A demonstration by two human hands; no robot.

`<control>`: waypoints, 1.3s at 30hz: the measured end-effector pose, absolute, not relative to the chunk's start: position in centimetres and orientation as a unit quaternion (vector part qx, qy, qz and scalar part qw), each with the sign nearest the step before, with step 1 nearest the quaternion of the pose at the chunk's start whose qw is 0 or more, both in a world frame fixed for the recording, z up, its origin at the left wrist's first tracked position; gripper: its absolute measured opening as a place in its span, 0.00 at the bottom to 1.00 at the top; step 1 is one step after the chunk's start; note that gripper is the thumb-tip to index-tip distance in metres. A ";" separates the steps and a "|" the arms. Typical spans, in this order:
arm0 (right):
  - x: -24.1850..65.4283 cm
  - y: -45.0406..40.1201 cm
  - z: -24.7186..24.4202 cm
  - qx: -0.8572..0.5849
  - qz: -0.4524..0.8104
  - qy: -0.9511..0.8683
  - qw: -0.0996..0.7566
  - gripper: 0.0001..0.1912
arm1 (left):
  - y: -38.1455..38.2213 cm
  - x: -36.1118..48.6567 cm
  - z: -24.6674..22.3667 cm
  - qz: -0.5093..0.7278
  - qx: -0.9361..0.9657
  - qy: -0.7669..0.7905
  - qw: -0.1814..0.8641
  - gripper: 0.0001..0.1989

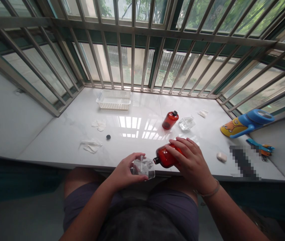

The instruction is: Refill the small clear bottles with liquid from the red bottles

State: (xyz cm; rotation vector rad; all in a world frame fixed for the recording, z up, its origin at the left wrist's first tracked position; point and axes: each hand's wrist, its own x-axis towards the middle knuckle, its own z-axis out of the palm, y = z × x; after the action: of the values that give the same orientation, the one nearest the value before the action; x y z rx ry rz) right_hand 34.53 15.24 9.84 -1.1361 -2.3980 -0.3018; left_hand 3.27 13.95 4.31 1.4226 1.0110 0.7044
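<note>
My left hand [129, 170] grips a small clear container [140, 167] near the front edge of the white sill. In my right hand [192, 160] is a red bottle [166, 156], tipped sideways with its uncapped black-threaded neck pointing left at the container's opening. The neck is beside the opening; whether liquid is flowing I cannot tell. Farther back a second red bottle [169, 121] with a black top stands by another clear container [187, 123]. A loose black cap [108, 137] lies to the left of my hands.
A white plastic basket [114, 106] stands at the back left. Crumpled tissues [91, 146] lie on the left. A blue and yellow flask [245, 124], a white case [222, 157] and keys on a blue strap [260, 147] are on the right. Metal bars [133, 60] close off the window.
</note>
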 end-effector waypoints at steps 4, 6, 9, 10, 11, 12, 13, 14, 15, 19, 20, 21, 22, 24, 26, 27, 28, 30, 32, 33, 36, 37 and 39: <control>34.6 15.3 9.8 -0.415 -0.112 -0.872 0.234 0.29 | 14.0 3.3 4.4 0.304 0.613 0.433 0.587 0.40; 34.6 15.3 9.8 -0.412 -0.114 -0.873 0.235 0.27 | 13.9 3.3 4.3 0.306 0.612 0.431 0.588 0.40; 34.6 15.3 9.8 -0.413 -0.114 -0.873 0.234 0.27 | 13.9 3.2 4.1 0.306 0.614 0.433 0.584 0.40; 34.6 15.3 9.8 -0.414 -0.114 -0.873 0.233 0.27 | 13.9 3.2 4.0 0.306 0.616 0.434 0.582 0.40; 34.6 15.3 9.8 -0.414 -0.114 -0.872 0.233 0.27 | 13.9 3.2 4.0 0.305 0.616 0.435 0.581 0.40; 34.6 15.3 9.8 -0.414 -0.115 -0.872 0.234 0.28 | 13.9 3.2 4.0 0.304 0.617 0.435 0.581 0.40; 34.6 15.4 9.8 -0.412 -0.116 -0.873 0.235 0.27 | 13.9 3.2 4.0 0.302 0.617 0.436 0.581 0.40; 34.7 15.4 9.8 -0.410 -0.118 -0.873 0.235 0.27 | 13.9 3.2 4.0 0.301 0.617 0.437 0.581 0.40; 34.7 15.4 9.9 -0.409 -0.120 -0.874 0.234 0.27 | 13.9 3.1 4.0 0.301 0.617 0.437 0.581 0.40; 34.7 15.4 9.9 -0.411 -0.122 -0.873 0.231 0.27 | 13.9 3.1 4.0 0.302 0.616 0.438 0.581 0.40; 34.7 15.4 9.9 -0.411 -0.122 -0.873 0.231 0.27 | 13.9 3.2 4.0 0.301 0.615 0.439 0.581 0.40; 34.7 15.4 9.9 -0.411 -0.122 -0.874 0.231 0.28 | 13.9 3.2 4.0 0.300 0.615 0.440 0.581 0.40; 34.7 15.4 9.9 -0.410 -0.122 -0.874 0.231 0.28 | 13.9 3.1 4.1 0.299 0.615 0.441 0.581 0.40; 34.7 15.4 10.0 -0.410 -0.122 -0.873 0.233 0.28 | 13.9 3.1 4.0 0.299 0.615 0.441 0.581 0.40; 34.7 15.5 10.0 -0.411 -0.121 -0.872 0.235 0.29 | 13.9 3.1 4.0 0.301 0.615 0.441 0.581 0.40; 34.7 15.5 10.0 -0.411 -0.121 -0.872 0.235 0.29 | 14.0 3.1 4.0 0.302 0.615 0.442 0.580 0.40; 34.7 15.5 10.0 -0.411 -0.122 -0.872 0.235 0.29 | 14.0 3.1 4.0 0.302 0.615 0.442 0.579 0.40; 34.7 15.5 10.0 -0.409 -0.123 -0.873 0.233 0.29 | 14.0 3.1 3.9 0.302 0.616 0.443 0.577 0.40; 34.7 15.5 10.1 -0.408 -0.125 -0.875 0.230 0.28 | 14.0 3.1 4.0 0.300 0.616 0.444 0.577 0.40; 34.8 15.5 10.1 -0.407 -0.126 -0.875 0.229 0.28 | 14.0 3.1 4.0 0.301 0.616 0.444 0.578 0.40; 34.8 15.5 10.2 -0.405 -0.127 -0.876 0.230 0.28 | 14.0 3.1 4.1 0.300 0.616 0.443 0.578 0.40; 34.7 15.5 10.2 -0.405 -0.127 -0.876 0.231 0.28 | 14.0 3.1 4.1 0.300 0.617 0.443 0.577 0.40; 34.7 15.5 10.3 -0.406 -0.127 -0.875 0.230 0.29 | 14.0 3.1 4.1 0.298 0.617 0.447 0.575 0.40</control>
State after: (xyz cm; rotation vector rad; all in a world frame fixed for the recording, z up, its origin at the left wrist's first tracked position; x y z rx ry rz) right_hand 34.71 15.51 10.28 -1.1159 -2.4075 -0.3492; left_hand 3.13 13.98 4.13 1.4451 1.0469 0.6981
